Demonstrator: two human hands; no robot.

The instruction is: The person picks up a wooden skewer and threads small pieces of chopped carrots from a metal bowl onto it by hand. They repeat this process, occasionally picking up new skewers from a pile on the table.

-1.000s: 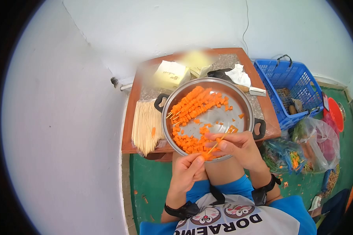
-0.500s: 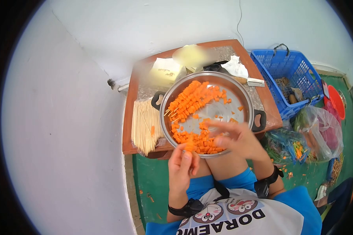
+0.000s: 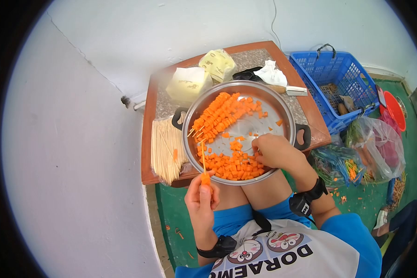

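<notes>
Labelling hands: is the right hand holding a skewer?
No: the left hand holds a skewer, while the right hand is at the carrot pieces in the pan.

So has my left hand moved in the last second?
Yes: judged against the bundle of wooden sticks on the table, your left hand has shifted left, closer to the bundle.

A cracked white wall point(image 3: 78, 153) fills the left of the frame; a wood-edged table point(image 3: 313, 118) stands at center, and green floor point(image 3: 363, 204) spreads across the lower right.
</notes>
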